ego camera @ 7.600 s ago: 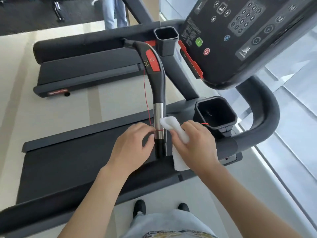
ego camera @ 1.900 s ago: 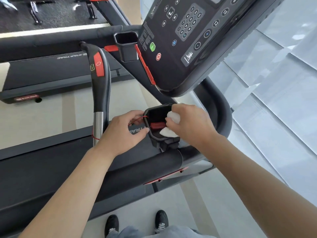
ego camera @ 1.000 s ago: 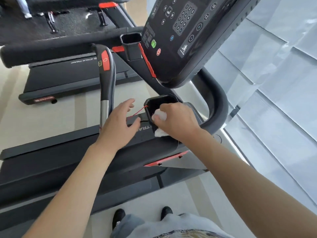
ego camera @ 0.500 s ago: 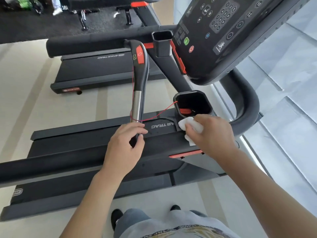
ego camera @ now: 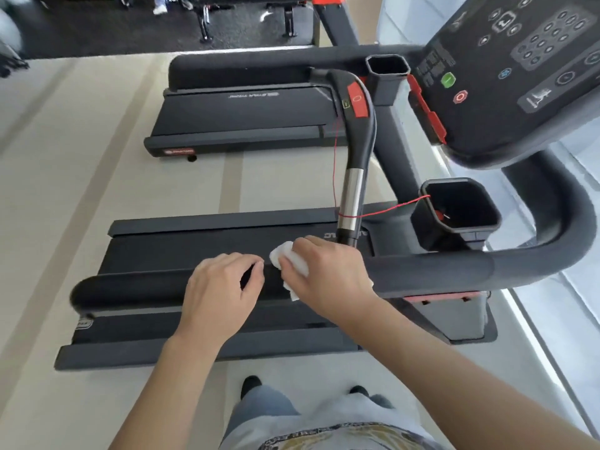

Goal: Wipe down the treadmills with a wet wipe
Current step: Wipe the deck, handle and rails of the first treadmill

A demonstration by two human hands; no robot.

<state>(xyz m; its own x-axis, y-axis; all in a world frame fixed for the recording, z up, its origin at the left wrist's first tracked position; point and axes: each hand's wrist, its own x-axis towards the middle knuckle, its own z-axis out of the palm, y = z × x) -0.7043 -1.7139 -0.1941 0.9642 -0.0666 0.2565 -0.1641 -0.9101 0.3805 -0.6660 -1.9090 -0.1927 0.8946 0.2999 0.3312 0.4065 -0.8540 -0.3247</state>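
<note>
Wiping hand: right hand [ego camera: 328, 277] pinches a bunched white wet wipe [ego camera: 290, 263] in curled fingers, pressing it on the padded side handrail [ego camera: 431, 274] of the near treadmill [ego camera: 181, 251].
Left hand [ego camera: 220, 287]: fingers curled over the same handrail, just beside the wipe.
Nearby: chrome-and-black grip bar [ego camera: 354, 177] with red cord [ego camera: 389, 209] leading into the cup holder [ego camera: 461, 206].

Both bare arms reach forward and down, side by side. The left hand [ego camera: 222, 289] is palm down with its fingers curled over the padded side handrail [ego camera: 438, 271]. Just beside it, the right hand [ego camera: 328, 274] is also palm down, its fingers bent around a bunched white wet wipe [ego camera: 289, 259], pressing it on the same rail.
</note>
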